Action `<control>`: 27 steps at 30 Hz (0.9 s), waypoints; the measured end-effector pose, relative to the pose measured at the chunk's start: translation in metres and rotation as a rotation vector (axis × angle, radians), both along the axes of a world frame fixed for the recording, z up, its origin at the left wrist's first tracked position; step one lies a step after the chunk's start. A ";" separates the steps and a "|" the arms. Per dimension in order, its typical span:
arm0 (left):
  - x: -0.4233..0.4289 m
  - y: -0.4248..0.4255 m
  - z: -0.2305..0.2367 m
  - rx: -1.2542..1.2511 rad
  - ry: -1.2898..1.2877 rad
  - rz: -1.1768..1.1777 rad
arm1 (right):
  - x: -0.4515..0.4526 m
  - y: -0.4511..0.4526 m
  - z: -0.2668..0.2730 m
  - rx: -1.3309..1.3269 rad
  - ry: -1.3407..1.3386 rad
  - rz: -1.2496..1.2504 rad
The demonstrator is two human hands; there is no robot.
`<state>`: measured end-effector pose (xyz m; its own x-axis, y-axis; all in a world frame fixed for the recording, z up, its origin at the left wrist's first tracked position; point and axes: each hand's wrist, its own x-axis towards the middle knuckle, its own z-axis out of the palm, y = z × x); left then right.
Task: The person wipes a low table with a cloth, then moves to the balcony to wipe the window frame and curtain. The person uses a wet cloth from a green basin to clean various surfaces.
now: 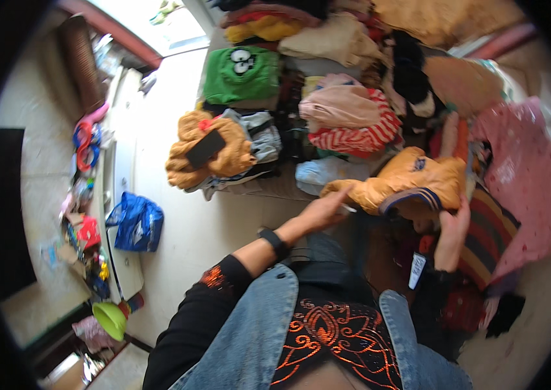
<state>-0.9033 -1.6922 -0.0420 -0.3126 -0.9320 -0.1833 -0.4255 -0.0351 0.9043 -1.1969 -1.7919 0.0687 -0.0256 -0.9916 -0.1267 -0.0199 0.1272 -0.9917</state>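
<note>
An orange puffer jacket [417,178] with a dark striped hem is held up in front of me, above the near edge of the clothes pile. My left hand [329,210] grips the end of one of its sleeves; something small and white shows by the fingers. At the hem's right side my right hand [455,219] has hold of the jacket, its fingertips partly hidden by the fabric. Just beyond the jacket lie a folded light-blue garment [329,171] and a pink garment [339,106] on top of a red-and-white striped one [361,139].
A dark phone [205,148] rests on a fluffy brown garment [185,131]. Behind it sits a folded green garment [241,78] with cartoon eyes. Pink plastic-like sheeting [524,190] and a striped cloth [487,234] lie at right. A blue bag [137,222] stands by the left-hand cabinet.
</note>
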 end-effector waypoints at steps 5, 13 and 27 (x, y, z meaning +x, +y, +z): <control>-0.032 -0.034 0.009 -0.040 0.009 0.113 | 0.008 -0.015 0.027 0.352 -0.617 -0.495; -0.026 -0.060 0.001 -0.242 -0.023 0.148 | -0.009 -0.030 0.033 0.373 -0.824 -0.643; -0.016 -0.110 0.140 0.089 0.584 0.073 | -0.074 -0.020 -0.075 0.558 -0.441 -0.090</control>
